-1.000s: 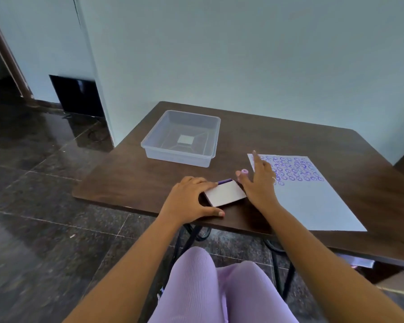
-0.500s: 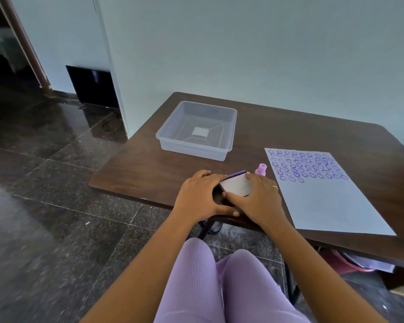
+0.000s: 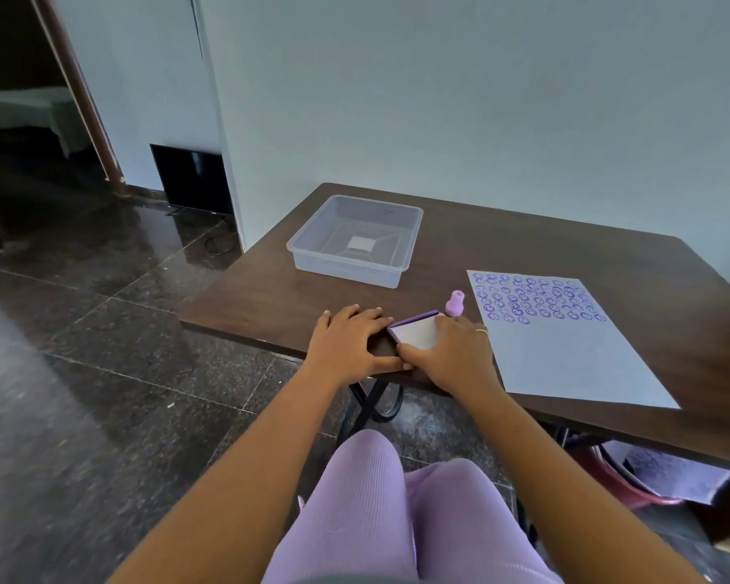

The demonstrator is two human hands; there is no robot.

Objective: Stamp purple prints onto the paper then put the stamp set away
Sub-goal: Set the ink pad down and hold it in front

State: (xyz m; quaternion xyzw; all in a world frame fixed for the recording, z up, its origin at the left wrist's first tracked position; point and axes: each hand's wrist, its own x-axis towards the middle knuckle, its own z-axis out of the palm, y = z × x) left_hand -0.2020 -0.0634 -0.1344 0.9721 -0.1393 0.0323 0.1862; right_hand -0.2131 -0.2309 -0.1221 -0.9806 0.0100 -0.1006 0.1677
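head-worn view, down over table (image 3: 523, 246)

Both hands (image 3: 401, 347) seemingly flat on ink pad (image 3: 418, 333), table (image 3: 523, 250) edge.

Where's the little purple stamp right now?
The stamp stands on the table, just beyond the right hand, between ink pad and paper.

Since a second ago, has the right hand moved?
Yes. The right hand came off the paper's edge, moving left onto the ink pad beside the left hand.
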